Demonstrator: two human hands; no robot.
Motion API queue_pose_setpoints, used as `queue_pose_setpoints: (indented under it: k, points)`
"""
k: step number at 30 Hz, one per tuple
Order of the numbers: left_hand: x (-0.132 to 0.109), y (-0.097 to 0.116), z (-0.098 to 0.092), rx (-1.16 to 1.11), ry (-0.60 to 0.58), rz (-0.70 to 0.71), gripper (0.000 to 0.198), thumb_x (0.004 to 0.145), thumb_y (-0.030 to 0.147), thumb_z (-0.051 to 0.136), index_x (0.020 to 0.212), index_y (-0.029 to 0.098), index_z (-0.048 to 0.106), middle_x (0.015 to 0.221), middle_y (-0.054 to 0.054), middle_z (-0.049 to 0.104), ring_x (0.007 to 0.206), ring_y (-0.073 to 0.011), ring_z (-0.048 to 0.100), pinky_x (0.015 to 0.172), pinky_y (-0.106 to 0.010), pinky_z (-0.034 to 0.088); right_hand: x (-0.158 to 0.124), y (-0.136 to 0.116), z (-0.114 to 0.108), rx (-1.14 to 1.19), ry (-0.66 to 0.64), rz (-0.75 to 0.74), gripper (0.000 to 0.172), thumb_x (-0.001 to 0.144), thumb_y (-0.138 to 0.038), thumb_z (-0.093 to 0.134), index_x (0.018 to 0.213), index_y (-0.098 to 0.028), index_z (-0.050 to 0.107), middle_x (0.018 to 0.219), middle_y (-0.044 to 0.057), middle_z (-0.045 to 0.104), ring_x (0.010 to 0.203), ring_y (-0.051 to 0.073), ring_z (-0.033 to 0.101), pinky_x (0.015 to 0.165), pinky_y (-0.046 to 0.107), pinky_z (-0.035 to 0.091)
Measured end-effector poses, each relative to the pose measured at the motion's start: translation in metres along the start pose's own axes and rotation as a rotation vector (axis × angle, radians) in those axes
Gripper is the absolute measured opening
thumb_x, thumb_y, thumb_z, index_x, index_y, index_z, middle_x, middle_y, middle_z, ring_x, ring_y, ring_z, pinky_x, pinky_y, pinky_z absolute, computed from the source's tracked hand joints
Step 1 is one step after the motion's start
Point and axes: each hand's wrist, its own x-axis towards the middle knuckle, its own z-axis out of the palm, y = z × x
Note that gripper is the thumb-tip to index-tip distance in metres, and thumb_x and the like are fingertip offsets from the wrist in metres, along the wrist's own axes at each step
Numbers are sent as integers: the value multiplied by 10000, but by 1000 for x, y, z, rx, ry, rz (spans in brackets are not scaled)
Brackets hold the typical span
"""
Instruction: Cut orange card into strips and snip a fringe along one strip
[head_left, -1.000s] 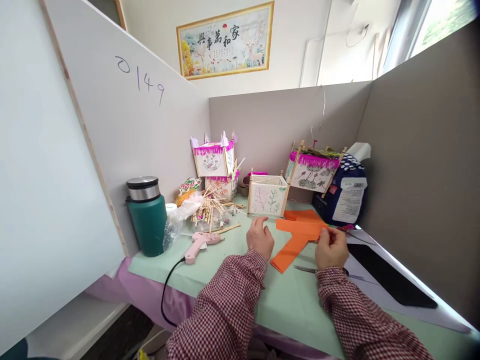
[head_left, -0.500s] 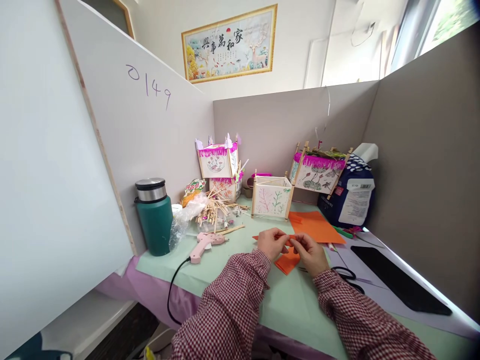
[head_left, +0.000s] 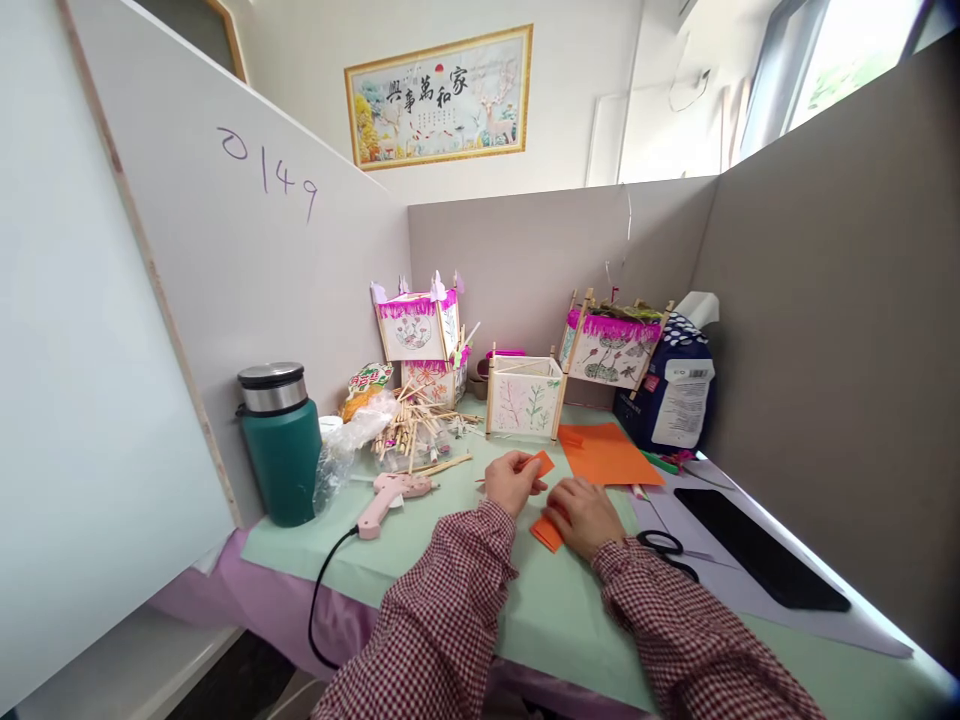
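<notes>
Orange paper strip (head_left: 546,534) sits on the desk under my right hand (head_left: 585,517), its end showing below my palm. My right fingers lie pressed together on top of it. A small orange tip (head_left: 543,463) pokes out just beyond my left hand (head_left: 514,482), whose fingers curl inward; I cannot tell whether they pinch it. A larger orange sheet (head_left: 606,455) lies just ahead, near the white lantern (head_left: 523,397) with its painted plant sprigs. Black-handled scissors (head_left: 664,547) rest to my right, beside a black tablet (head_left: 757,548). To my left lie a pink glue gun (head_left: 394,498) and a heap of wooden sticks (head_left: 409,432), then a green flask (head_left: 281,448). Two lanterns with magenta fringe (head_left: 415,325) (head_left: 615,347) stand at the back of the desk (head_left: 555,615).
</notes>
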Motion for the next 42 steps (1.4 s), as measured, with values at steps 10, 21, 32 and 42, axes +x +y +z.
queue_pose_setpoints:
  k: [10, 21, 32, 42]
  points:
    - [-7, 11, -3, -122, -124, -67, 271, 697, 388, 615, 746, 133, 534, 568, -3, 599, 416, -123, 594, 379, -196, 459, -64, 40, -75, -326, -253, 275, 173, 809, -293, 465, 823, -219, 620, 788, 43, 605, 774, 193, 524, 639, 295, 331]
    - [-9, 14, -5, -97, -174, -90, 316, 656, 408, 649, 773, 122, 580, 513, 22, 561, 416, -116, 583, 403, -201, 473, -76, 40, -90, -220, -314, 191, 228, 643, -89, 559, 830, -217, 572, 766, 43, 613, 754, 200, 532, 653, 309, 336]
    - [-8, 19, -5, -243, -175, -83, 351, 625, 386, 693, 780, 91, 581, 688, -81, 654, 552, -157, 639, 512, -246, 510, -15, 26, -65, 1013, -124, 375, 467, 739, -296, 536, 1173, -190, 399, 946, 62, 583, 808, 151, 590, 668, 297, 461]
    - [-7, 17, -9, -316, -227, -134, 348, 601, 380, 715, 765, 103, 583, 738, -85, 652, 599, -158, 641, 529, -241, 505, -28, 32, -20, 836, -108, 327, 486, 722, -336, 574, 1184, -227, 469, 887, 24, 542, 777, 141, 531, 631, 265, 434]
